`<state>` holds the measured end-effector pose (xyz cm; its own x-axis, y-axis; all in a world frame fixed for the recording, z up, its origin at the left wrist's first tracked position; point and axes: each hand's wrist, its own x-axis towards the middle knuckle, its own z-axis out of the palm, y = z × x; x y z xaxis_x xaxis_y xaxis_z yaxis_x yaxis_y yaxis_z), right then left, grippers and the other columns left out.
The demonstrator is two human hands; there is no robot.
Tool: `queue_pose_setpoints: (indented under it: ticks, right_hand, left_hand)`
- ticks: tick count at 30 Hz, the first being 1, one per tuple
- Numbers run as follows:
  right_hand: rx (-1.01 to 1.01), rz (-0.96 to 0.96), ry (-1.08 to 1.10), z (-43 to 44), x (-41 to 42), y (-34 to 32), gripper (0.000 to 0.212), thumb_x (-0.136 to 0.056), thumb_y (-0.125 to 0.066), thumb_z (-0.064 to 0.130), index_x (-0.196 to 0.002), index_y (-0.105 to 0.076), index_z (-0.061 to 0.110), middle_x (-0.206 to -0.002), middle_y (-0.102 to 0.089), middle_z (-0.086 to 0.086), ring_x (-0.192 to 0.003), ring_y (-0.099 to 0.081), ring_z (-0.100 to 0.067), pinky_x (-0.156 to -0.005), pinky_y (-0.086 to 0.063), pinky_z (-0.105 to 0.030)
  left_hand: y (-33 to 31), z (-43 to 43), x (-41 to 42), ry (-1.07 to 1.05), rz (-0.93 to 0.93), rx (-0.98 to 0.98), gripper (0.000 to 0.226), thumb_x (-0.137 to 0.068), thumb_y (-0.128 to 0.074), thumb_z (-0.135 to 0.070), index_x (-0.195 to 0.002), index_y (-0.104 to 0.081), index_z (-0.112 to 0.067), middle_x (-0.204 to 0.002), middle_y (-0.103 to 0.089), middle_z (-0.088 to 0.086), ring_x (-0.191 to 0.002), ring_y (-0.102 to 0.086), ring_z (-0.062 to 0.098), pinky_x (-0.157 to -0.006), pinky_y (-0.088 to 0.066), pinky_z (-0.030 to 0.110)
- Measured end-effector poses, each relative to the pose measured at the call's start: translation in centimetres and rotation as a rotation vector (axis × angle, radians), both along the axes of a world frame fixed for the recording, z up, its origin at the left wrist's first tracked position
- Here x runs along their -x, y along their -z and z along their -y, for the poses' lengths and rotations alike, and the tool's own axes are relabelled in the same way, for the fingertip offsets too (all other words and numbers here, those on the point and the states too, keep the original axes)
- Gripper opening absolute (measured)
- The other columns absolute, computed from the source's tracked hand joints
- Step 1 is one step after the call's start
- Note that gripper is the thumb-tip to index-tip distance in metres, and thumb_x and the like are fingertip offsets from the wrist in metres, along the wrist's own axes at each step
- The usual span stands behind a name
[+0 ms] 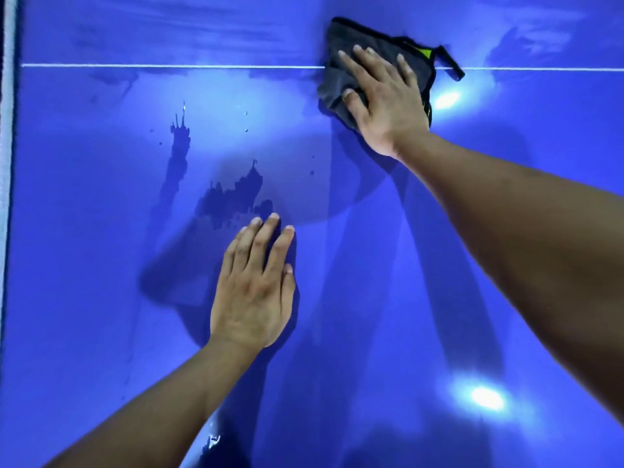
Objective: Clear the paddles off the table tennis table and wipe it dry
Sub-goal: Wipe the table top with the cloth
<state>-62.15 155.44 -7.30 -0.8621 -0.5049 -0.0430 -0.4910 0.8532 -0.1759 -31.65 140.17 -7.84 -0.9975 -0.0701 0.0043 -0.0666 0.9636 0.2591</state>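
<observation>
Two wet patches left: the big puddle [233, 197] sits just past the left hand [253, 292], fingers flat on the tabletop [371, 298]. Right hand [385, 96], spread on the cloth [337, 89], is well right of it, so I'd sweep leftward. No paddles in sight.

On the table tennis table [388, 298], the cloth [347, 59] lies at one o'clock under the right hand [385, 96], straddling the centre line [169, 65]. The left hand [253, 292] rests flat near the middle, with the puddle [233, 197] touching its fingertips at eleven o'clock. A narrower water streak [177, 157] lies left of the puddle, and the table's edge line [7, 163] runs along nine o'clock.
</observation>
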Motion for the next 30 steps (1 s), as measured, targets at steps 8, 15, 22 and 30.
queue_pose_setpoints:
  ticks: [8,15,22,30]
  right_hand:
    - [-0.01,-0.011,0.012,0.6,0.2,-0.2,0.057,-0.106,-0.022,0.043,-0.163,-0.018,0.038,-0.171,-0.018,0.005,-0.157,-0.013,-0.013,-0.128,-0.001,-0.046]
    - [0.002,-0.008,-0.073,1.2,-7.9,0.4,0.06,-0.103,-0.021,0.047,-0.162,-0.02,0.037,-0.17,-0.021,0.005,-0.157,-0.014,-0.013,-0.128,-0.001,-0.047]
    - [-0.003,-0.004,-0.177,-0.5,-20.2,0.3,0.058,-0.105,-0.023,0.046,-0.163,-0.018,0.037,-0.17,-0.021,0.007,-0.157,-0.014,-0.011,-0.128,-0.001,-0.045]
    - [-0.01,0.012,-0.259,-4.5,-35.4,0.6,0.059,-0.105,-0.019,0.047,-0.163,-0.015,0.036,-0.17,-0.02,0.007,-0.157,-0.013,-0.011,-0.128,-0.001,-0.046]
  left_hand:
    - [0.0,0.1,0.1,0.004,0.01,0.01,0.052,-0.101,-0.03,-0.026,-0.151,-0.04,-0.013,-0.16,-0.035,0.008,-0.15,-0.027,0.028,-0.124,-0.021,0.043]
    - [-0.3,0.2,0.0,-0.003,-0.047,-0.095,0.049,-0.102,-0.033,-0.022,-0.149,-0.041,-0.011,-0.159,-0.034,0.01,-0.147,-0.031,0.029,-0.122,-0.022,0.042]
    - [-1.2,-0.1,-1.1,-0.08,-0.161,-0.172,0.042,-0.1,-0.037,-0.016,-0.138,-0.049,-0.009,-0.145,-0.047,0.012,-0.125,-0.049,0.033,-0.109,-0.035,0.042]
    - [-0.9,-1.5,-17.7,-0.184,-0.116,-0.099,0.044,-0.101,-0.037,-0.019,-0.143,-0.046,-0.01,-0.15,-0.043,0.013,-0.133,-0.044,0.033,-0.111,-0.032,0.042]
